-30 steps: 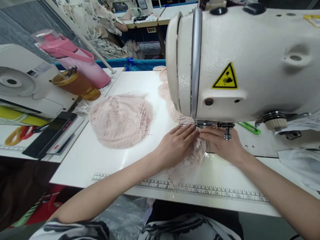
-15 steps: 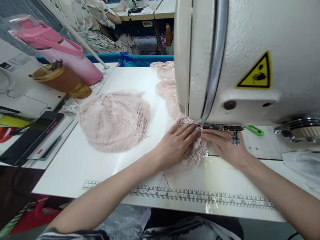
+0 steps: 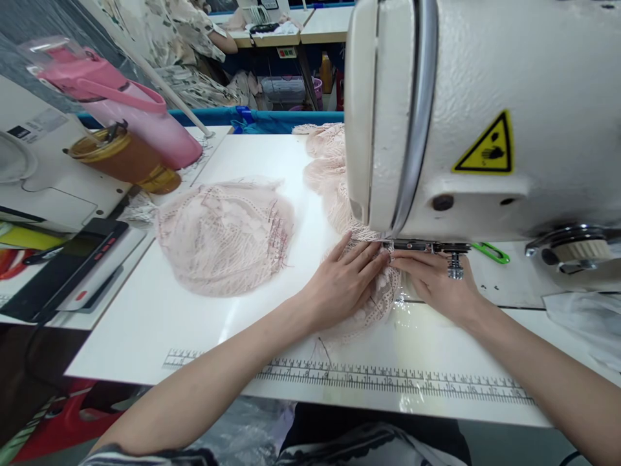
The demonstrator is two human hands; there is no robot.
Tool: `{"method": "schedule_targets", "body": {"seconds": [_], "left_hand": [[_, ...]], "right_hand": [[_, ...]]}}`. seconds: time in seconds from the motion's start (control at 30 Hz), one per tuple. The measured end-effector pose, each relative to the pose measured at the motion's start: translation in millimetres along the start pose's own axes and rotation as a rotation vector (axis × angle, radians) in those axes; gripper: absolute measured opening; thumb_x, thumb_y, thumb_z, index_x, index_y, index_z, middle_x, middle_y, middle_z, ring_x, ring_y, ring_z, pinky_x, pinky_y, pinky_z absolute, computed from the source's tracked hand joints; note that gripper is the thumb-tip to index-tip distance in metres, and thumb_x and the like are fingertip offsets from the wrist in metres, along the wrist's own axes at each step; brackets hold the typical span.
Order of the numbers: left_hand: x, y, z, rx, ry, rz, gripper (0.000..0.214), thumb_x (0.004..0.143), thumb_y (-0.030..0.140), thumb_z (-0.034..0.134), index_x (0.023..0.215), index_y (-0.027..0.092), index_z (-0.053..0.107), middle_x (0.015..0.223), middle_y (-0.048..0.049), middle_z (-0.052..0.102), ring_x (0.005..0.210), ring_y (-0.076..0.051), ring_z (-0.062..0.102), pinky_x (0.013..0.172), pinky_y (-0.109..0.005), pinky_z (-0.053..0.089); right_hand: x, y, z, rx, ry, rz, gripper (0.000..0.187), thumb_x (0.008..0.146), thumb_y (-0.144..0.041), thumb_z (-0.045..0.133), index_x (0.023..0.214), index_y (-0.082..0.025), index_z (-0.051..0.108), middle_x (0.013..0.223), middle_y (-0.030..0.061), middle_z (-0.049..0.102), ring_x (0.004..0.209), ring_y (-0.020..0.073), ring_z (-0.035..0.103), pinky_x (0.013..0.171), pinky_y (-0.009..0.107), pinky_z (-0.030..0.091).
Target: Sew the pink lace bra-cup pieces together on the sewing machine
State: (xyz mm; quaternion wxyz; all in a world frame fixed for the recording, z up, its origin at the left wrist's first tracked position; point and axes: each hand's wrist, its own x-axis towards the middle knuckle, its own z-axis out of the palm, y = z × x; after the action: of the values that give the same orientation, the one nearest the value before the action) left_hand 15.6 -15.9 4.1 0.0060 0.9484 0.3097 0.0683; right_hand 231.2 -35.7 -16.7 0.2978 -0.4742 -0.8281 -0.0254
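My left hand (image 3: 345, 278) lies flat, fingers stretched out, on a pink lace piece (image 3: 373, 309) at the foot of the white sewing machine (image 3: 480, 123). My right hand (image 3: 436, 279) rests beside it on the same lace, fingers extended toward the presser foot (image 3: 410, 246); both sets of fingertips nearly meet under the machine head. The lace runs on behind the machine in a strip of sewn lace (image 3: 326, 162). The needle itself is hidden by the machine head.
A pile of pink lace pieces (image 3: 226, 233) lies on the white table (image 3: 145, 349) to the left. A pink bottle (image 3: 121, 110), an amber cup (image 3: 116, 158), a control panel (image 3: 63, 268), green snips (image 3: 492, 252). Ruler markings (image 3: 388, 382) along the front edge. Another person sits at the back.
The view has moved closer to the machine head and shifted slightly. Both hands stay pressed on the lace at the presser foot, hardly moved.
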Motion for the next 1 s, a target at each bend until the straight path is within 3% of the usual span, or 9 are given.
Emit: {"method": "schedule_targets", "body": {"seconds": [0.2, 0.37, 0.53, 0.63, 0.73, 0.8, 0.87, 0.9, 1.0], "left_hand": [[-0.2, -0.4, -0.6, -0.018, -0.003, -0.012, 0.047, 0.099, 0.028, 0.033, 0.142, 0.012, 0.043, 0.14, -0.0121, 0.053, 0.138, -0.028, 0.039, 0.12, -0.053, 0.02], [0.4, 1.1, -0.7, 0.009, 0.018, -0.012, 0.046, 0.1, 0.028, 0.032, 0.142, 0.014, 0.043, 0.14, -0.0108, 0.053, 0.137, -0.027, 0.042, 0.119, -0.052, 0.021], [-0.6, 5.8, -15.9, 0.096, 0.089, 0.006, 0.039, 0.099, 0.025, 0.037, 0.135, 0.019, 0.053, 0.138, -0.0074, 0.055, 0.126, -0.024, 0.052, 0.109, -0.047, 0.037], [-12.5, 1.7, -30.7, 0.113, 0.127, 0.151, 0.032, 0.098, 0.033, 0.042, 0.118, 0.024, 0.065, 0.128, -0.003, 0.064, 0.107, -0.022, 0.063, 0.084, -0.038, 0.049], [-37.6, -5.0, -38.8, 0.125, 0.153, 0.461, 0.05, 0.092, 0.062, 0.041, 0.11, 0.024, 0.069, 0.117, -0.0039, 0.07, 0.089, -0.02, 0.067, 0.058, -0.031, 0.047], [-57.0, -4.7, -38.5, 0.163, 0.147, 0.577, 0.051, 0.09, 0.063, 0.045, 0.11, 0.021, 0.068, 0.116, -0.0059, 0.07, 0.089, -0.019, 0.067, 0.051, -0.029, 0.045], [-72.6, 1.9, -36.3, 0.181, 0.177, 0.537, 0.03, 0.092, 0.04, 0.057, 0.11, 0.019, 0.066, 0.114, -0.0056, 0.071, 0.09, -0.017, 0.067, 0.052, -0.026, 0.048], [-77.6, 6.9, -35.7, 0.157, 0.211, 0.452, 0.021, 0.091, 0.026, 0.058, 0.11, 0.018, 0.064, 0.111, -0.0051, 0.072, 0.089, -0.016, 0.068, 0.055, -0.024, 0.051], [-78.0, 21.1, -41.3, -0.049, 0.25, 0.054, 0.022, 0.095, 0.009, 0.046, 0.112, 0.016, 0.058, 0.108, -0.0083, 0.071, 0.092, -0.015, 0.069, 0.063, -0.02, 0.056]], "right_hand": [[2.3, -1.4, -1.7, -0.029, -0.034, -0.02, 0.036, 0.093, -0.019, 0.046, 0.114, -0.038, 0.068, 0.098, -0.0027, 0.074, 0.082, 0.0163, 0.066, 0.079, 0.033, 0.045], [3.4, -4.0, -5.4, -0.031, -0.024, -0.013, 0.035, 0.091, -0.013, 0.046, 0.108, -0.032, 0.07, 0.099, -0.0025, 0.075, 0.082, 0.0151, 0.066, 0.077, 0.032, 0.043], [0.5, -4.0, -5.9, -0.133, 0.01, -0.07, 0.03, 0.087, -0.009, 0.05, 0.101, -0.026, 0.069, 0.105, -0.0034, 0.074, 0.082, 0.0143, 0.065, 0.074, 0.03, 0.039], [0.9, -2.4, -5.8, -0.189, 0.024, -0.16, 0.031, 0.084, -0.006, 0.049, 0.103, -0.022, 0.067, 0.1, -0.0027, 0.073, 0.076, 0.013, 0.062, 0.074, 0.03, 0.037], [3.9, -1.7, -6.8, -0.175, 0.014, -0.229, 0.032, 0.08, -0.001, 0.045, 0.097, -0.019, 0.065, 0.096, -0.0032, 0.072, 0.075, 0.0112, 0.06, 0.069, 0.028, 0.035], [5.8, -1.8, -7.9, -0.126, -0.011, -0.262, 0.033, 0.079, 0.003, 0.042, 0.092, -0.019, 0.064, 0.091, -0.0034, 0.071, 0.074, 0.0096, 0.058, 0.066, 0.026, 0.034], [6.3, -1.9, -8.9, -0.079, -0.03, -0.279, 0.034, 0.079, 0.004, 0.039, 0.089, -0.019, 0.063, 0.088, -0.0044, 0.069, 0.071, 0.009, 0.054, 0.064, 0.025, 0.033], [6.0, -1.9, -9.1, -0.059, -0.03, -0.277, 0.034, 0.079, 0.003, 0.039, 0.088, -0.02, 0.062, 0.088, -0.0049, 0.069, 0.069, 0.0093, 0.052, 0.064, 0.025, 0.032], [3.6, -1.3, -8.9, 0.004, -0.059, -0.246, 0.031, 0.077, -0.003, 0.042, 0.094, -0.021, 0.062, 0.095, -0.004, 0.068, 0.068, 0.0115, 0.051, 0.064, 0.027, 0.031]]}}
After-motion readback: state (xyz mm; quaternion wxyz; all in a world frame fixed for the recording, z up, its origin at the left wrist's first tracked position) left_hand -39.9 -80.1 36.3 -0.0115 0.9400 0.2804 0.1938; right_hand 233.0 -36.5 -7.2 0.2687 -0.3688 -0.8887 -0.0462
